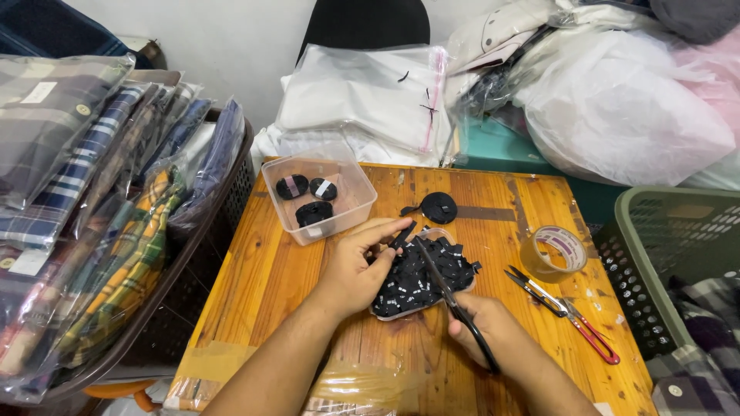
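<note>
I see my left hand point(356, 266) pinching a narrow black label strip point(402, 234) between thumb and fingertips, its grip closed on the strip just above a shallow tray point(401, 311) heaped with cut black labels point(420, 279). My right hand point(487, 322) has its grip wrapped around the black handles of a pair of scissors point(451, 296), whose blades slant up across the heap toward the strip, their tip just beside my left fingers. All of this sits near the middle of the orange wooden surface point(270, 285). Behind my left hand stands a clear plastic box point(318, 196) holding three black label rolls, and a further black roll point(438, 207) lies on the wood just beyond the tray. To the right, a roll of clear tape point(553, 253) rests near a small pair of red-handled thread snips point(566, 313), apart from both hands. A dark basket point(193, 254) of bagged plaid shirts stands on the left, a green basket point(655, 254) on the right.
</note>
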